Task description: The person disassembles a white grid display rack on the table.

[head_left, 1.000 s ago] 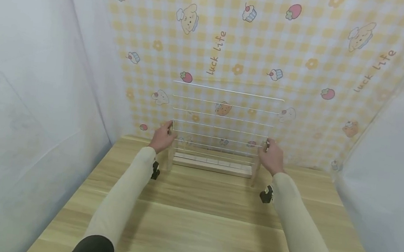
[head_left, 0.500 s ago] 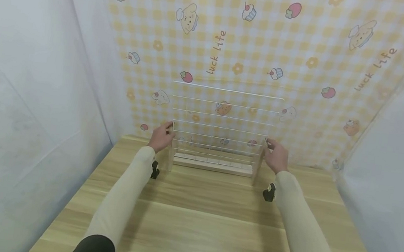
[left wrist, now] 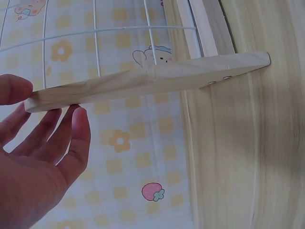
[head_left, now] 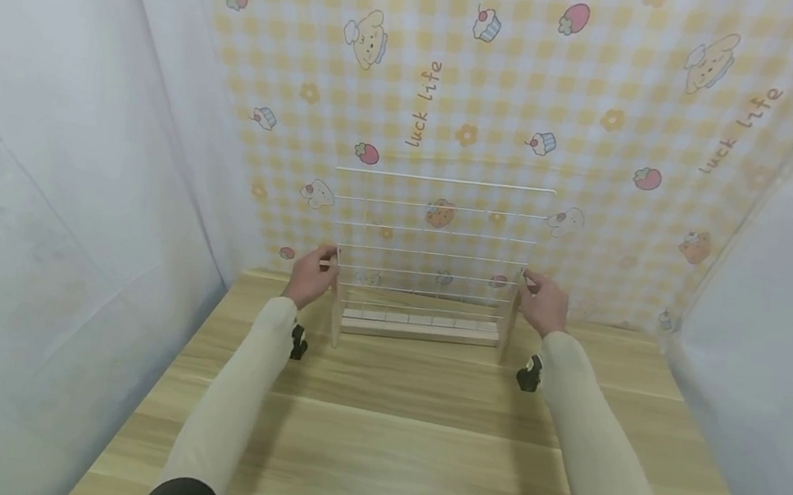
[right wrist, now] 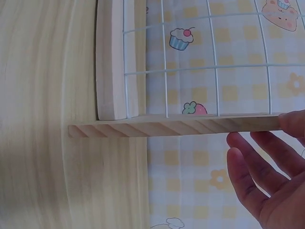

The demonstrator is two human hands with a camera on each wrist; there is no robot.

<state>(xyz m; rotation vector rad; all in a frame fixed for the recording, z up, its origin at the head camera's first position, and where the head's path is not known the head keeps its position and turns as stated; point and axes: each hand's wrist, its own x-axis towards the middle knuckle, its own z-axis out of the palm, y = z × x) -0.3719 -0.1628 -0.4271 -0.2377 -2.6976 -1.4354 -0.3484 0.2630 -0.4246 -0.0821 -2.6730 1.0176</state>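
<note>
Pinching rack sides (left wrist: 143,82): L hand (head_left: 311,277) & R hand (head_left: 545,305), fingers (left wrist: 82,130) half-closed; both pt. cropped, wrist cams.

Left arm (head_left: 229,400): pale-sleeved, stretched forward, slanting inward
Left hand (head_left: 309,276): pinching, thumb opposite the bent fingers
Right arm (head_left: 605,455): pale-sleeved, reaching forward, mirroring the other's slant
Right hand (head_left: 544,305): pinching likewise, gaps showing between the bent fingers

Your rack (head_left: 419,332): matt wooden sides (left wrist: 143,83), smooth metal-looking wires (right wrist: 215,67); your table (head_left: 385,461) shows faintly glossy wood grain.
</note>
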